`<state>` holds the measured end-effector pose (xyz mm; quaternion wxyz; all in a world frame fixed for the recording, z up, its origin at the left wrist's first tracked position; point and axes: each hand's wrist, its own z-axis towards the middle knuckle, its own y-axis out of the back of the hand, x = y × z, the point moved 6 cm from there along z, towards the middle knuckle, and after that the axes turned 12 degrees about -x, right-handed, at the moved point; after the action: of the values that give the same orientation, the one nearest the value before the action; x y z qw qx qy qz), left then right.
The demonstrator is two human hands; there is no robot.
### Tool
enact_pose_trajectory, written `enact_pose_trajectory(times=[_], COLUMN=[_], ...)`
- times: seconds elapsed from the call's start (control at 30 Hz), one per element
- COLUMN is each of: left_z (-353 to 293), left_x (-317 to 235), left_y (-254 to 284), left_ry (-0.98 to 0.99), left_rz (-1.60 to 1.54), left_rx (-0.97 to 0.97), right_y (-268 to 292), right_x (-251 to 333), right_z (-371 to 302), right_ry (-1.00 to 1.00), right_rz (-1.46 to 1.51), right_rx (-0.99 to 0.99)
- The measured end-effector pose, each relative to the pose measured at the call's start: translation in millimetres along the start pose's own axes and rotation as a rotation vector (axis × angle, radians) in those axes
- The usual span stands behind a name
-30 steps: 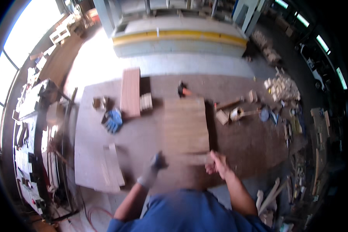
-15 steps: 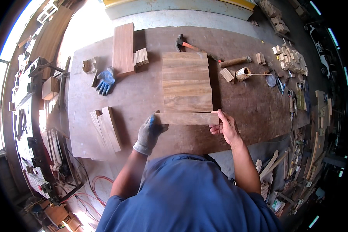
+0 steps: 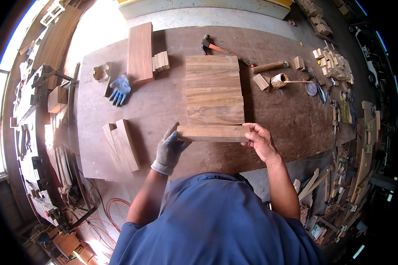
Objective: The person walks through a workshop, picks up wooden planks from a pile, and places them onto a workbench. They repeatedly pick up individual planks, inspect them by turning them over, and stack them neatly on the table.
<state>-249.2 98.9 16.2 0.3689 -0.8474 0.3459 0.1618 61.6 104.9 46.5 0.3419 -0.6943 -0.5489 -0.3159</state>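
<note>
A wooden board (image 3: pixel 213 132) lies crosswise between my hands, its top and near edge both showing. My left hand (image 3: pixel 169 149), in a grey and blue work glove, grips its left end. Bare, my right hand (image 3: pixel 261 142) closes on the right end with the thumb and fingers. Just beyond it several brown boards (image 3: pixel 214 90) sit edge to edge as a flat panel on the work table (image 3: pixel 163 106). Whether the held board touches the table is hard to make out.
Behind the panel lies a claw hammer (image 3: pixel 216 48), with a wooden mallet (image 3: pixel 269 67) to its right. A glue pot (image 3: pixel 279 81) has a stick across it. On the left are a blue glove (image 3: pixel 119 90), a long plank (image 3: pixel 140 53) and leaning wood strips (image 3: pixel 121 145). Small blocks (image 3: pixel 333 64) are piled far right.
The board in my hands has turned, so its near edge now shows below the top face. My right fingers have shifted around its end.
</note>
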Motion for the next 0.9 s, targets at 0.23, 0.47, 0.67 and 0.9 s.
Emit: enact_pose_trajectory(times=[0.23, 0.47, 0.67, 0.9], left_z=[29, 15, 18, 19], left_x=[9, -3, 1, 4], left_y=[43, 26, 30, 31], left_ry=[-0.208, -0.2, -0.336, -0.184], left_rz=[0.209, 0.312, 0.47, 0.241], left_rx=[0.08, 0.036, 0.169, 0.135], right_y=[-7, -6, -7, -12], right_x=[10, 16, 20, 23], right_z=[-5, -7, -10, -9], right_ry=[0.104, 0.156, 0.172, 0.384], right_rz=[-0.128, -0.138, -0.189, -0.506], right_rx=[0.058, 0.038, 0.036, -0.001])
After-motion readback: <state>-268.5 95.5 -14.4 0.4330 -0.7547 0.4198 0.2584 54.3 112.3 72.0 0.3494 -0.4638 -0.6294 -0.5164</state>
